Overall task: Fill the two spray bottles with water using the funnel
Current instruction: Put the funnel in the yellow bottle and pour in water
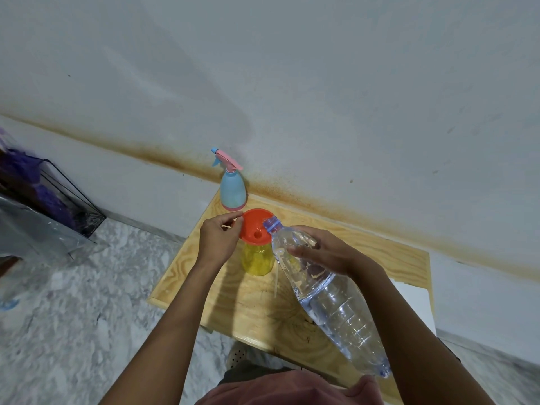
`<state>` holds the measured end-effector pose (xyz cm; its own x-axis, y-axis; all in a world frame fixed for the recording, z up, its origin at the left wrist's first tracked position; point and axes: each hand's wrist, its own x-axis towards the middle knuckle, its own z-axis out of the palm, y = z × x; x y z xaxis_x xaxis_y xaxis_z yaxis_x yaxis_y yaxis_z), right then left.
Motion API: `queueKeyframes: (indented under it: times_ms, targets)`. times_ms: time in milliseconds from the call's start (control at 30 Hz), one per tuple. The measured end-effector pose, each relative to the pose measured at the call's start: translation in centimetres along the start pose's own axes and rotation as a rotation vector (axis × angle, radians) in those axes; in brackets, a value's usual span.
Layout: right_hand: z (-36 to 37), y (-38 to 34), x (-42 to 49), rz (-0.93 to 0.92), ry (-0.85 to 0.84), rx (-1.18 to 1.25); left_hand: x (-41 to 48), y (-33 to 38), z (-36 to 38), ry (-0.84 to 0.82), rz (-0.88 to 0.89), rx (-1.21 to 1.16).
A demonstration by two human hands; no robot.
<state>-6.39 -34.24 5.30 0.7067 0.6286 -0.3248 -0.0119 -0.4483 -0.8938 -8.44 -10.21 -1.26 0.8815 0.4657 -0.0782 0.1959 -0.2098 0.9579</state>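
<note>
Yellow spray bottle (257, 260) on counter (380, 258) carries orange funnel (252, 226), left hand (217, 239) pinching its rim, right hand (327, 252) gripping tilted water bottle (336, 299) over it; pouring step, next likely needs more tilt.

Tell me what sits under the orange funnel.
A yellow bottle stands under the funnel, on the wooden table. The funnel covers its neck, so the opening cannot be seen.

One cam, head-worn, wide-angle. Looks fwd & down, close over left hand (217, 241) & right hand (324, 252) at the table (175, 282); wall (292, 68) fills top half.
</note>
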Motion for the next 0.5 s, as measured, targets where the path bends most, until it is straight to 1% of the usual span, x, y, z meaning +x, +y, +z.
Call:
queueKeyframes:
  times_ms: [500]
  targets:
    - [-0.04, -0.24, -0.05, 0.005, -0.002, -0.041, -0.20, 0.19, -0.18, -0.005, -0.010, -0.003]
